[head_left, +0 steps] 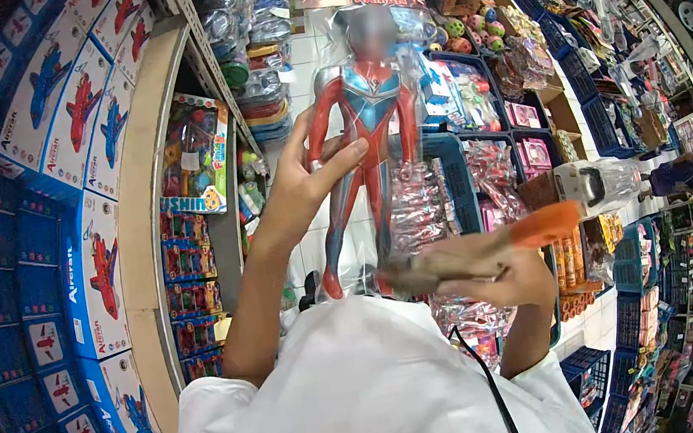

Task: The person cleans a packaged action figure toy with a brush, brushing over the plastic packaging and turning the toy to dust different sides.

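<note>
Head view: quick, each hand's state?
Left hand: closed on the red-and-blue figure.
Right hand: closed on an orange-ended object, too blurred to identify.

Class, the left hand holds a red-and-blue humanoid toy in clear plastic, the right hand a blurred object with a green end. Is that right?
Wrong colour: in the head view, the right hand holds a blurred object with an orange end, not green. The left hand does hold the red-and-blue toy.
</note>
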`<state>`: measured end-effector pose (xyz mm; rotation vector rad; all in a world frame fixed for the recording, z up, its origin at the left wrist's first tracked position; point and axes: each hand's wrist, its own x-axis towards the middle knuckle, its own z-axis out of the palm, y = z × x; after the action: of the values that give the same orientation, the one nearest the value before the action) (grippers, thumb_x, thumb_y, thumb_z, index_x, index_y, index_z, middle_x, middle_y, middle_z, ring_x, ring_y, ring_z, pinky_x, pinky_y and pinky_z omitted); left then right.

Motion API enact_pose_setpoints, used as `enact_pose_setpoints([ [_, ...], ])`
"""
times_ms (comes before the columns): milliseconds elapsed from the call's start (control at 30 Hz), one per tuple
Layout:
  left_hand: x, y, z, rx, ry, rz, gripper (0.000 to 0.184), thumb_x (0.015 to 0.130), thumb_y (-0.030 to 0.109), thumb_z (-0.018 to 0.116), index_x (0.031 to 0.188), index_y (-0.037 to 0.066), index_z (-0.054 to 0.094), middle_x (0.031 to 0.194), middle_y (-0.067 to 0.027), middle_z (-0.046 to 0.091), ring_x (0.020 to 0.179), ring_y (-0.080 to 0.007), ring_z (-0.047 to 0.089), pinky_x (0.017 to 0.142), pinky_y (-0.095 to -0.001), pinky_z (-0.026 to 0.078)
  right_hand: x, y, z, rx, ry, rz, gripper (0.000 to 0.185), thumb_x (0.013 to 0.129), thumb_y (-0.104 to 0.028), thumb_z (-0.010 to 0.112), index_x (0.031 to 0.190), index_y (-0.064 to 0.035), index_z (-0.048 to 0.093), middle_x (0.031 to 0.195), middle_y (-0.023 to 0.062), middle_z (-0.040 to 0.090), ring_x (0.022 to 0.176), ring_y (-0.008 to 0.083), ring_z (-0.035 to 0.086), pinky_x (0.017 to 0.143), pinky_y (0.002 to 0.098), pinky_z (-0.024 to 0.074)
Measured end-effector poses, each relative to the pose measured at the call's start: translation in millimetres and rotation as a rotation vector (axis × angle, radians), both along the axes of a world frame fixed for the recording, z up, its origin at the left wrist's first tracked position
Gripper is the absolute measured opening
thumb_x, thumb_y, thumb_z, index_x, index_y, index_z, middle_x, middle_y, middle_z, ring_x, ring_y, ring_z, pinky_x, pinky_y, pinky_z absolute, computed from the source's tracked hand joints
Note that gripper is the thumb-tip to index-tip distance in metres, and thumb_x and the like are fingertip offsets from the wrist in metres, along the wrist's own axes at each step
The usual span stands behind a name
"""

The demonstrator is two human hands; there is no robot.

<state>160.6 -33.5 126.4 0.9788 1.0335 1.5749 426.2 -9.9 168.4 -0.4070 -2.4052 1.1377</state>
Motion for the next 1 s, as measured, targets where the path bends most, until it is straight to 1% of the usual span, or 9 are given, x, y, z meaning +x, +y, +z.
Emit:
enact_pose_setpoints([
  [100, -1.8, 1.9, -10.8, 0.019, -0.033, 0.053, 0.069, 0.087, 0.017, 0.074, 0.144, 0.002, 0.038, 0.122, -0.0107, 0.062, 0.113, -0.0181, 0.061, 0.1, -0.0326, 0.046, -0.2, 5.1, 13.9, -0.007, -0.06, 0.203, 0.028, 0.074, 0.0, 0.079, 0.101, 0.0012, 0.073, 0.104, 0.016, 0.073, 0.094, 0.026, 0.072, 0.085, 0.0339, 0.0579],
  [167, -0.1, -0.3, -5.7, 0.019, -0.069, 0.035, 0.069, 0.087, 0.017, 0.073, 0.144, 0.002, 0.038, 0.123, -0.0108, 0.061, 0.113, -0.0181, 0.061, 0.1, -0.0325, 0.046, -3.4, 3.1, 1.2, -0.197, 0.082, -0.009, 0.03, 0.075, 0.003, 0.077, 0.104, 0.0021, 0.072, 0.107, 0.0161, 0.072, 0.1, 0.0265, 0.07, 0.091, 0.0362, 0.0553],
  [467, -1.1, -12.4, 6.1, -0.227, -0.084, -0.076, 0.07, 0.088, 0.016, 0.072, 0.146, 0.004, 0.036, 0.12, -0.0102, 0.063, 0.11, -0.0149, 0.061, 0.092, -0.0285, 0.049, -31.5, 8.2, 0.4, -0.068, 0.297, -0.527, 0.035, 0.084, 0.006, 0.07, 0.118, 0.0072, 0.063, 0.117, 0.0141, 0.068, 0.107, 0.0205, 0.065, 0.092, 0.0319, 0.052],
  [600, -5.5, -9.5, -12.6, -0.059, -0.243, 0.003, 0.069, 0.088, 0.015, 0.071, 0.146, 0.005, 0.036, 0.118, -0.0112, 0.065, 0.108, -0.015, 0.063, 0.088, -0.0289, 0.05, -30.7, 11.8, 7.7, 0.059, 0.205, -0.146, 0.034, 0.084, 0.0, 0.071, 0.118, 0.0004, 0.067, 0.114, 0.0127, 0.07, 0.105, 0.0202, 0.067, 0.092, 0.0318, 0.0521],
  [633, -8.1, -10.2, -14.5, -0.059, -0.263, 0.032, 0.067, 0.089, 0.014, 0.071, 0.146, 0.005, 0.036, 0.117, -0.0118, 0.065, 0.108, -0.0153, 0.063, 0.088, -0.0295, 0.051, -24.4, 2.5, 3.2, -0.242, 0.101, -0.186, 0.032, 0.082, -0.004, 0.073, 0.114, -0.002, 0.07, 0.11, 0.0117, 0.071, 0.101, 0.0214, 0.069, 0.091, 0.0317, 0.0536],
  [700, -13.7, -13.9, -15.1, -0.032, -0.319, 0.065, 0.063, 0.09, 0.011, 0.068, 0.145, 0.004, 0.038, 0.118, -0.0122, 0.065, 0.109, -0.0164, 0.063, 0.092, -0.0314, 0.05, -25.5, 9.6, 6.9, 0.017, 0.063, 0.082, 0.03, 0.08, -0.005, 0.075, 0.109, -0.001, 0.071, 0.106, 0.012, 0.072, 0.096, 0.0225, 0.071, 0.087, 0.0317, 0.0562],
  [800, -22.6, -21.6, -11.6, -0.034, -0.36, 0.127, 0.061, 0.091, 0.008, 0.066, 0.145, 0.003, 0.036, 0.123, -0.0129, 0.062, 0.111, -0.018, 0.062, 0.099, -0.0326, 0.048, -19.8, 7.4, 8.9, 0.034, -0.135, 0.173, 0.028, 0.079, -0.004, 0.076, 0.107, -0.0022, 0.073, 0.105, 0.0122, 0.073, 0.092, 0.0223, 0.072, 0.083, 0.0316, 0.058],
  [900, -25.0, -26.9, -12.7, -0.024, -0.381, 0.218, 0.059, 0.092, 0.007, 0.065, 0.144, 0.003, 0.038, 0.127, -0.0128, 0.059, 0.114, -0.0181, 0.06, 0.099, -0.0332, 0.048, -24.8, 8.3, -4.8, -0.173, -0.003, 0.141, 0.028, 0.077, -0.006, 0.078, 0.105, -0.0031, 0.073, 0.106, 0.0114, 0.073, 0.091, 0.0225, 0.072, 0.081, 0.0303, 0.0586],
  [1000, -27.5, -34.1, -13.3, -0.041, -0.432, 0.179, 0.056, 0.093, 0.008, 0.062, 0.144, 0.006, 0.038, 0.127, -0.0094, 0.058, 0.117, -0.0172, 0.058, 0.1, -0.0345, 0.047, -39.5, 9.9, -1.9, 0.008, -0.001, 0.088, 0.027, 0.077, -0.005, 0.078, 0.103, -0.0023, 0.073, 0.109, 0.012, 0.072, 0.09, 0.0232, 0.073, 0.079, 0.0286, 0.0585],
])
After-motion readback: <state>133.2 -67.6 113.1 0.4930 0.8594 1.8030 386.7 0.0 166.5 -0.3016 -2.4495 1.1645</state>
